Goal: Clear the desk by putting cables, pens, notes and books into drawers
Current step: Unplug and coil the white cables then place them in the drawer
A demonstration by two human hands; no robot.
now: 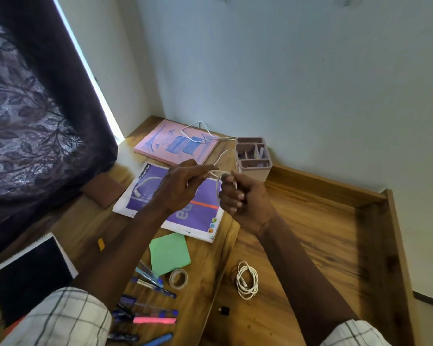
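Cable point(218, 189) between left and right hands point(178, 188) point(242, 199)

Desk contents, by kind.

- Cables, two: a loose cable point(222, 138) and a coiled cable point(240, 278).
- Books, three: a pink book point(160, 143), a purple book point(198, 218) and a black notebook point(33, 270).
- Notes, two: a green note point(169, 253) and a small yellow note point(101, 244).
- Tape roll point(171, 279), one.
- Organizer point(254, 171), one.
- Black adapter point(224, 309), one.
- Brown pad point(104, 193), one.
- Pink highlighter point(154, 320), one.
- Pens point(153, 285), at least five. They overlap, so the exact count is unclear.
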